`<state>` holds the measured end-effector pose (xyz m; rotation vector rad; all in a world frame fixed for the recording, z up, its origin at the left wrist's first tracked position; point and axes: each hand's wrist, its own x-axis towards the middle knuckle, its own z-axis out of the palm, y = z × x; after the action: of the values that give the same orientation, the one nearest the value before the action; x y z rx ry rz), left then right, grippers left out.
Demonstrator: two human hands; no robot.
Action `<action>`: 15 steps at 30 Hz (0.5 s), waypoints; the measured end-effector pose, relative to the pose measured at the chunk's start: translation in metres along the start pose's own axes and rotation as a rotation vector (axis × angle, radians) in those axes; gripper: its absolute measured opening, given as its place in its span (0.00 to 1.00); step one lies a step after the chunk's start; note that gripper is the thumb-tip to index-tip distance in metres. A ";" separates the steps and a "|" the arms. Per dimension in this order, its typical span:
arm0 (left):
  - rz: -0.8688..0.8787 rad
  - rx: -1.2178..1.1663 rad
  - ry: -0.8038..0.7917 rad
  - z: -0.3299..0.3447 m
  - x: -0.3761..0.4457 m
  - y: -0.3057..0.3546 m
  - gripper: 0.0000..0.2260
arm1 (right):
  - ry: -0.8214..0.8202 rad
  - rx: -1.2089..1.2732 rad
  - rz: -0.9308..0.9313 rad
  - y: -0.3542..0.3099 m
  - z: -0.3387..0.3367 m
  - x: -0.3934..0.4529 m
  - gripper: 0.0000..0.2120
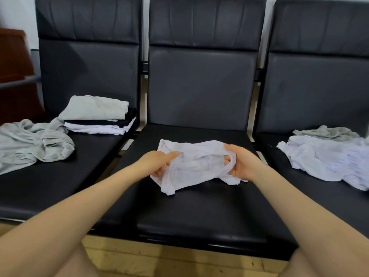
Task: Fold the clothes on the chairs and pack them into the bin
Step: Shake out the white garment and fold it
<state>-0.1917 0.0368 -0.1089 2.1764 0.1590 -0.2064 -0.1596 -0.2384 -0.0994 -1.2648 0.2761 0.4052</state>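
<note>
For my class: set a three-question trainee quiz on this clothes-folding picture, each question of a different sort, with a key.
1. True or false: the folded stack lies on the middle chair.
2. Which garment do both hands grip? A) the loose grey garment B) the white garment C) a black one
3. Fill in: the unfolded white pile lies on the ___ chair.

Key: 1. False; it is on the left chair. 2. B; the left hand and the right hand both hold it over the middle chair. 3. Right.
</note>
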 end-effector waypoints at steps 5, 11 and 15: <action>0.169 0.374 0.201 0.021 -0.006 0.001 0.20 | 0.035 -0.033 -0.014 0.001 0.000 0.003 0.16; 0.143 0.476 0.132 0.027 -0.001 0.004 0.13 | 0.030 -0.075 -0.019 0.002 -0.002 0.006 0.20; -0.001 -0.069 -0.075 0.012 -0.011 0.012 0.11 | 0.051 -0.074 -0.049 0.002 -0.004 0.006 0.15</action>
<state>-0.2010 0.0199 -0.1035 2.0963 0.1225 -0.2786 -0.1547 -0.2408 -0.1043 -1.3537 0.2751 0.3438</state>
